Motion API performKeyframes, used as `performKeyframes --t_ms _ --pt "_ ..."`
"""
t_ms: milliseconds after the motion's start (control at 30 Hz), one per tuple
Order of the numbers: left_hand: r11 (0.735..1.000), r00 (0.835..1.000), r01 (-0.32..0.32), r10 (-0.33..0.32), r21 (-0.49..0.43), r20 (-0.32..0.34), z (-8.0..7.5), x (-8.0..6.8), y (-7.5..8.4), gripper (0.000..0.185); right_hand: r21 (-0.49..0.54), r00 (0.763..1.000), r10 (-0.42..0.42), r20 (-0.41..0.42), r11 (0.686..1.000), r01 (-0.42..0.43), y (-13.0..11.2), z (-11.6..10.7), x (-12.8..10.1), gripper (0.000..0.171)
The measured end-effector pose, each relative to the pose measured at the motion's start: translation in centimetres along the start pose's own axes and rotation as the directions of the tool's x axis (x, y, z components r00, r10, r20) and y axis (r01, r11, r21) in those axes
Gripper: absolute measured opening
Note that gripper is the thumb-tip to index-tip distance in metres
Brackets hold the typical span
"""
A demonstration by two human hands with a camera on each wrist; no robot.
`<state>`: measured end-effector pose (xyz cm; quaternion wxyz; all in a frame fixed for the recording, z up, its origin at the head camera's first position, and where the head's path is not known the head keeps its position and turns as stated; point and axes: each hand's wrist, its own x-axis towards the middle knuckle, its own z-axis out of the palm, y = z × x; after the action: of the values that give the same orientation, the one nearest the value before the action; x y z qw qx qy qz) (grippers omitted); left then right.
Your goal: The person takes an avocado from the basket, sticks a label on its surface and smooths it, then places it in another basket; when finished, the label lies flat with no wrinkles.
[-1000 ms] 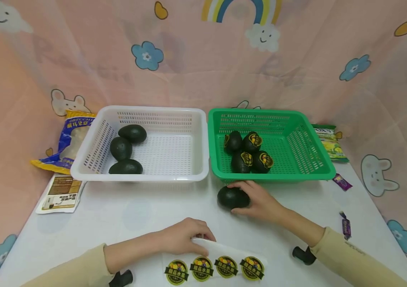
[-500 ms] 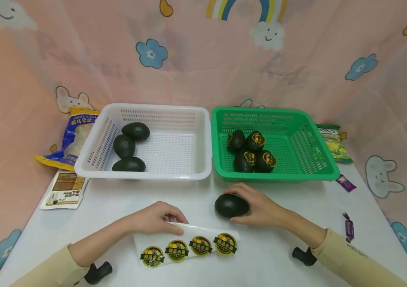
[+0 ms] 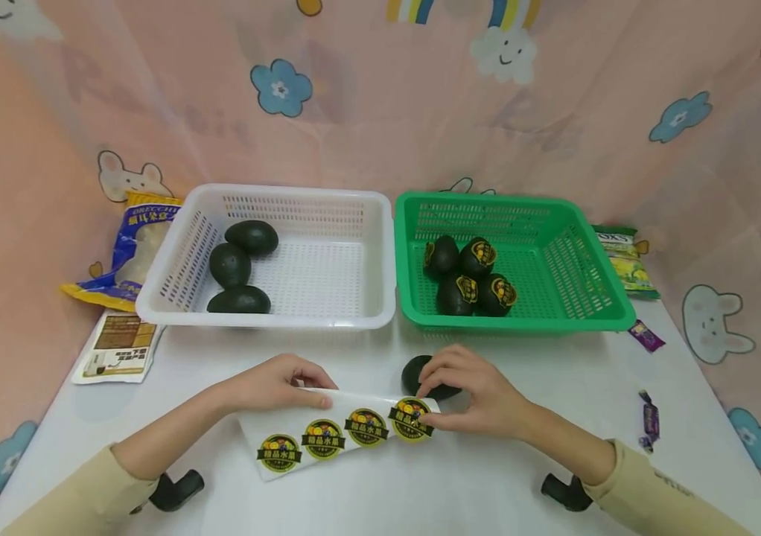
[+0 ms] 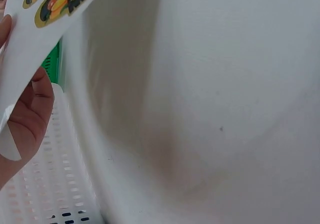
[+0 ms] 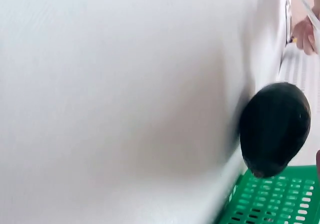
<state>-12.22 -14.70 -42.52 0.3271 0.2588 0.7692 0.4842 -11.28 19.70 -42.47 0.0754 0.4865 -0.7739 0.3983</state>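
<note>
My left hand (image 3: 280, 383) pinches the upper edge of a white sheet of round fruit stickers (image 3: 347, 417), thumb in front. The left wrist view also shows this hand (image 4: 32, 114) against the sheet (image 4: 25, 53). My right hand (image 3: 477, 391) is at the sheet's right end, thumb and fingertips apart, touching the rightmost sticker (image 3: 410, 418). Behind those fingers a dark avocado (image 3: 414, 374) lies on the table, partly hidden; the right wrist view shows the avocado (image 5: 275, 129) more fully.
Three avocados (image 3: 251, 237) lie in a white basket (image 3: 313, 321). Beside it, a green basket (image 3: 521, 324) holds several stickered avocados (image 3: 457, 294). Snack bags (image 3: 132, 246) (image 3: 625, 260), a pouch (image 3: 119, 346) and wrapped candies (image 3: 650, 417) lie at the sides.
The left hand has brought the sticker sheet up and leftward. The right hand has let go of the avocado, leaving it on the table, and moved onto the sheet's right end.
</note>
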Motion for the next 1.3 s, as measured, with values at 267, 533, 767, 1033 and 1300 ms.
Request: performKeyframes --t_ms 267,533,767,1033,1300 --pt "0.999 0.999 0.000 -0.001 0.042 0.036 -0.5 0.1 -0.3 0.015 0.110 0.996 0.087 0.006 0.990 -0.087 -0.4 0.6 0.4 0.025" --pt "0.929 0.971 -0.161 0.210 0.333 -0.116 1.3 1.1 1.1 0.028 0.192 0.865 0.498 0.066 0.844 -0.501 -1.5 -0.8 1.5 0.008" --pt "0.983 0.930 -0.149 0.177 0.111 -0.322 4.9 3.8 5.6 0.008 0.159 0.831 0.552 0.070 0.816 -0.556 -2.0 -1.3 1.9 0.005" --pt "0.990 0.915 -0.104 0.057 -0.097 -0.398 6.5 6.0 5.6 0.009 0.188 0.726 0.688 -0.006 0.714 -0.675 -1.4 -1.8 -0.1 0.005" --pt "0.999 0.886 -0.016 0.030 0.034 -0.463 7.3 8.8 4.1 0.012 -0.026 0.678 0.732 -0.065 0.678 -0.735 0.0 -1.4 -1.1 0.014"
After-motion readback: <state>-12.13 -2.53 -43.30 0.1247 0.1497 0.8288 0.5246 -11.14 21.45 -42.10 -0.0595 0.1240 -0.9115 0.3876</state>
